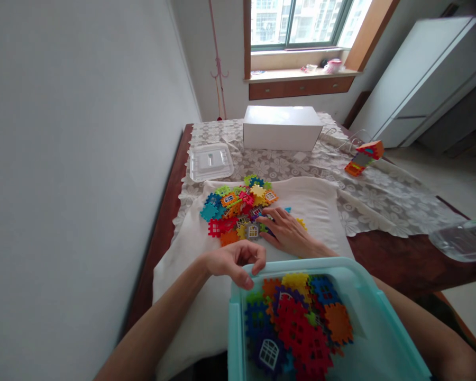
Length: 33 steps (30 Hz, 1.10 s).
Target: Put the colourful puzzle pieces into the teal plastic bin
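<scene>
A light-teal bin [363, 301] is positioned at the lower centre of the frame, and interlocking plastic pieces [297, 323] in red, blue, orange, yellow, green and purple are contained in it. The left hand [238, 262] is located at the upper left corner of the bin; its fingers are curled to a narrow gap, and the thumb is laid over the rim. Whether the rim is firmly gripped cannot be told. The right hand [287, 233] is placed palm down near the centre of the frame, above the far rim, with its fingers held wide over the right side of a pile of pieces [234, 206]. The pile is supported on a white cloth [313, 203], and several of its pieces are fitted with window lattices. Beyond the cloth, the table is covered by a floral tablecloth [273, 164]. On this, a clear plastic lid [211, 163] is laid to the upper left of the pile, and a white box [282, 128] is set at upper centre. A small assembled structure [364, 157] in orange and red is stood at upper right. A transparent container [462, 241] is partly shown at the right edge.
</scene>
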Motion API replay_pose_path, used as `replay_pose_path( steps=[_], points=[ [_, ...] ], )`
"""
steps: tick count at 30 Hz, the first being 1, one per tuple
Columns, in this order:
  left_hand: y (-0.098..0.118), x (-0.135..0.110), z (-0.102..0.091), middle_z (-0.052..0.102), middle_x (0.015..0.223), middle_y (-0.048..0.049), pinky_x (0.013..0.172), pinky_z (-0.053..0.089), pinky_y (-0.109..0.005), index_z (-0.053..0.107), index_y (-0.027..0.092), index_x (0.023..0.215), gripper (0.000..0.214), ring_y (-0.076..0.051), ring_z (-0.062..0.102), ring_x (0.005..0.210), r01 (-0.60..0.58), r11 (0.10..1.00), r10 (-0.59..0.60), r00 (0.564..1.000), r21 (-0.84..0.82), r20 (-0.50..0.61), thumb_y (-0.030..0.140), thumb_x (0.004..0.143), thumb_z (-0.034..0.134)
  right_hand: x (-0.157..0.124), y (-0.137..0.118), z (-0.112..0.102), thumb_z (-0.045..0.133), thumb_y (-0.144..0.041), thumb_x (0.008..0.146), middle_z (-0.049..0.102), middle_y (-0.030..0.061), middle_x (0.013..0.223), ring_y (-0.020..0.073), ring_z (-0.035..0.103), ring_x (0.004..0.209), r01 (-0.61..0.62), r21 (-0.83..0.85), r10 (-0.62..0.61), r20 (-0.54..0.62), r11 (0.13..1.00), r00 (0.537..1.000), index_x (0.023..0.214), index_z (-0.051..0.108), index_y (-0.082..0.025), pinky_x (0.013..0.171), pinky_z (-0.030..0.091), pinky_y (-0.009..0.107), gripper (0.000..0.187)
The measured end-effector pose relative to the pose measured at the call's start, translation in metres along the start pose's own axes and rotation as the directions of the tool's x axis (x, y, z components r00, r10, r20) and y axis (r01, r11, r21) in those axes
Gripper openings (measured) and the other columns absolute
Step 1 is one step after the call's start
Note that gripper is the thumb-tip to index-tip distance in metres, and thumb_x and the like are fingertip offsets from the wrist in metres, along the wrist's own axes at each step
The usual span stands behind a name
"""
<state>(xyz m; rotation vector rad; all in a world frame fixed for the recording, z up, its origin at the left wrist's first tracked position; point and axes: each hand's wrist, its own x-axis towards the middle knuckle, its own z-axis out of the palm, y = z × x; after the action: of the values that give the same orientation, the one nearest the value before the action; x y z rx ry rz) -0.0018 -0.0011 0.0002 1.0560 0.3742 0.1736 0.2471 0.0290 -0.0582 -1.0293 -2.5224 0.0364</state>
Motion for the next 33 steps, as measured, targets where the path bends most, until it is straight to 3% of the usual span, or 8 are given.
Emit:
replay_pose_path(
  steps=[9,15,23,33],
  points=[
    [0.0034,0.0002,0.0026,0.054,0.061,0.0063,0.043,0.029,-0.018,0.058,0.018,0.077,0.049,-0.005,0.04,0.047,-0.006,1.0,0.006,1.0,-0.008,-0.002,0.036,0.063,0.101,0.0021,-0.0061,-0.0029,0.068,-0.042,0.105,0.068,0.0159,0.127,0.0342,0.063,0.109,-0.021,0.007,0.021,-0.052,1.0,0.998,0.127,0.057,-0.018,0.094,0.059,0.051,0.035],
    [0.0027,0.0009,0.0025,0.055,0.061,0.0058,0.043,0.03,-0.017,0.058,0.018,0.076,0.05,-0.005,0.041,0.047,-0.008,1.0,0.008,1.0,-0.01,-0.007,0.037,0.062,0.101,0.0008,-0.0031,0.0009,0.073,-0.044,0.102,0.07,0.0151,0.121,0.0344,0.068,0.106,-0.071,0.084,0.073,-0.025,0.994,0.997,0.131,0.053,-0.017,0.089,0.059,0.049,0.045],
    [0.0017,0.0011,0.0014,0.053,0.061,0.0064,0.042,0.03,-0.018,0.058,0.018,0.075,0.05,-0.005,0.039,0.047,-0.007,1.0,0.007,1.0,0.004,-0.019,0.038,0.061,0.102,0.0,-0.0076,-0.0052,0.069,-0.046,0.104,0.07,0.0099,0.114,0.0304,0.07,0.101,-0.11,0.028,0.109,0.022,0.994,0.994,0.128,0.057,-0.025,0.082,0.055,0.04,0.035],
    [0.0016,0.0016,0.0017,0.055,0.061,0.0059,0.042,0.03,-0.018,0.058,0.018,0.076,0.048,-0.005,0.04,0.047,-0.025,1.0,0.025,1.0,-0.005,0.001,0.036,0.063,0.101,0.0007,-0.0086,-0.0055,0.078,-0.057,0.096,0.071,0.0103,0.111,0.0319,0.068,0.099,-0.217,0.027,0.217,-0.002,0.976,0.976,0.118,0.056,-0.024,0.077,0.05,0.039,0.046]
  ],
)
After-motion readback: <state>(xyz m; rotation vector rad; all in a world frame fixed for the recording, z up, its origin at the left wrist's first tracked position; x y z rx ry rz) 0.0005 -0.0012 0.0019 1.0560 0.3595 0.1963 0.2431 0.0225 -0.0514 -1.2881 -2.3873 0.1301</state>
